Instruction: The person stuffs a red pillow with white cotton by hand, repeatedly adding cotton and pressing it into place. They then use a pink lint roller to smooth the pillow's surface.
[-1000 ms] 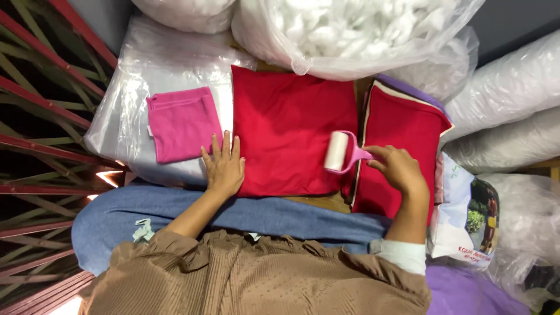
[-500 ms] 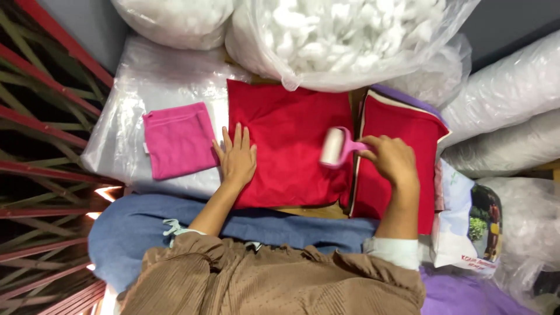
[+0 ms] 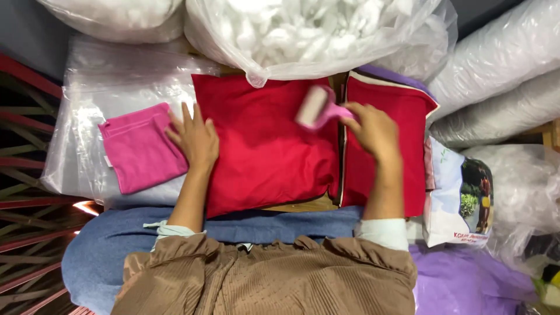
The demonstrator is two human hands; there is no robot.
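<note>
Since a moment ago the pink lint roller (image 3: 315, 107), gripped in the right hand (image 3: 376, 131), has rolled up toward 12 o'clock on the red cushion cover (image 3: 265, 146), at 3 o'clock from the flat, open left hand (image 3: 195, 139).

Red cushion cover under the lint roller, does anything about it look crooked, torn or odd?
Nothing stands out. The red cushion cover lies flat, untorn; left hand presses its edge, right hand holds the pink lint roller on it.
</note>
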